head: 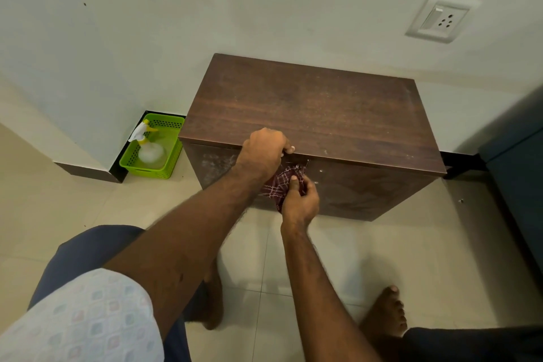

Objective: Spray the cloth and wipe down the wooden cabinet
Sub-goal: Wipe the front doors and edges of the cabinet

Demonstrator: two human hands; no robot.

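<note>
Right grip (299, 200): pinching the bunched cloth (279, 182) against the cabinet (308, 109) front, just under the top edge.
Left grip (264, 153): fingers curled over the cabinet's front top edge.
Bottle (148, 147): in the basket (152, 172) on the floor, left of the cabinet.
Risk: the bunched cloth probably covers little, so the whitish smears (211, 164) could be missed.
Risk: a light pinch may drop the cloth.

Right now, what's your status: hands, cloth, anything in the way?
Left hand grips top front edge of cabinet. Right hand holds cloth against cabinet front. Spray bottle sits in green basket, left of cabinet; nothing blocking.
</note>
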